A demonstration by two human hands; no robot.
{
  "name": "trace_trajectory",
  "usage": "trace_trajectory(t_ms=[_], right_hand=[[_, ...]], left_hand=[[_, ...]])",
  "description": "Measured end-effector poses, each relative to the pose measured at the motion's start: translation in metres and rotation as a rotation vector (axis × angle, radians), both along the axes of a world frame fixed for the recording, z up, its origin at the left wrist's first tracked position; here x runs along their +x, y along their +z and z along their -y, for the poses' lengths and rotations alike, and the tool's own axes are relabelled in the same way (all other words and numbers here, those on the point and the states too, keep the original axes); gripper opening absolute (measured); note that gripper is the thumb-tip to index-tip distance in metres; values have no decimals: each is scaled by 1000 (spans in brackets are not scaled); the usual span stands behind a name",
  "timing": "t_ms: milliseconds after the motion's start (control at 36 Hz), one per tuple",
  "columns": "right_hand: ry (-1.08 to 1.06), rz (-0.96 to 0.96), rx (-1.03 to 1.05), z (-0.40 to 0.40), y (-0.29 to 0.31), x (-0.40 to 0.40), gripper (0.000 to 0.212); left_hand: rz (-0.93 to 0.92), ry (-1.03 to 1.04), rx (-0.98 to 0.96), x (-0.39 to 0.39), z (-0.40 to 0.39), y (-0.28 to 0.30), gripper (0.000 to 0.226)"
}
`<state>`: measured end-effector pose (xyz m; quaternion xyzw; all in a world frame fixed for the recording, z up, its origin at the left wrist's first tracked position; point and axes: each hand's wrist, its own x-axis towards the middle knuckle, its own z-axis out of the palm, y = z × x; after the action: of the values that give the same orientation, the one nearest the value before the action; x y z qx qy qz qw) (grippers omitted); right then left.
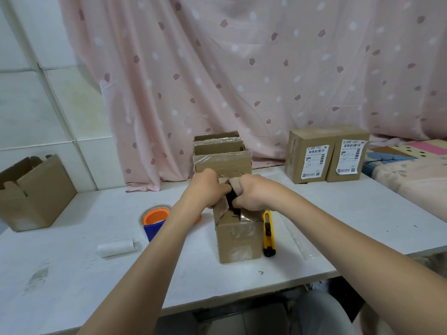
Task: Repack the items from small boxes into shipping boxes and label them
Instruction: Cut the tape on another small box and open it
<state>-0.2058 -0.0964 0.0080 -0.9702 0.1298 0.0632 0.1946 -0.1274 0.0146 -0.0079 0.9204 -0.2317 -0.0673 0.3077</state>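
Only one view here, from the head camera looking down at a white table [72, 274].

Both hands are up on top of a small cardboard box [238, 238] standing near the middle of the table, taped all over with clear tape. The left hand [205, 187] is curled around the left top flap, fingers closed on the cardboard. The right hand [251, 193] is clamped on the right flap the same way. Between the two hands the top is split open and there's something dark [232, 198] showing in the gap, can't tell what it is.

Just to the right of that box a yellow utility knife [269, 234] lies flat on the table, pretty much beside the box wall. To the left is an orange tape roll [156, 216] with a blue part [153, 229] in front of it, partly hidden by the left forearm. Further left, a small white roll [115, 247] lies on its side.

Right behind the hands there's a row of opened taped boxes [221, 153]. At the far left sits an open empty-looking shipping box [36, 194], flaps up. Over at back right, two sealed boxes [326, 153] stand side by side, touching, each with a white shipping label [314, 162] on the front.

A pink patterned curtain [242, 68] hangs behind it all.
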Motion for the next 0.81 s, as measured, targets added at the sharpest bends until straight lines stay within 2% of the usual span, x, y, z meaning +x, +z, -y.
trace_trajectory(t_ms=[167, 278, 361, 417, 528, 583, 639, 722, 806], right_hand=[[26, 12, 7, 7, 2, -3, 35], [35, 23, 44, 11, 0, -1, 41], [39, 30, 72, 12, -1, 1, 44], [28, 30, 94, 14, -1, 1, 41], [-20, 73, 133, 19, -6, 2, 18], [-44, 116, 165, 22, -12, 3, 28], [-38, 156, 210, 25, -18, 3, 33], [14, 193, 313, 29, -23, 1, 17], [79, 193, 454, 34, -28, 0, 20]], left_hand=[[40, -13, 57, 0, 5, -2, 33], [60, -12, 118, -1, 9, -1, 21], [79, 2, 141, -2, 11, -6, 35], [70, -4, 112, 0, 9, -8, 35], [52, -14, 33, 5, 4, -9, 32], [60, -34, 2, 7, 3, -13, 23], [76, -60, -9, 9, 2, -22, 43], [124, -106, -19, 13, -2, -36, 36], [215, -178, 2, 12, -11, -44, 32]])
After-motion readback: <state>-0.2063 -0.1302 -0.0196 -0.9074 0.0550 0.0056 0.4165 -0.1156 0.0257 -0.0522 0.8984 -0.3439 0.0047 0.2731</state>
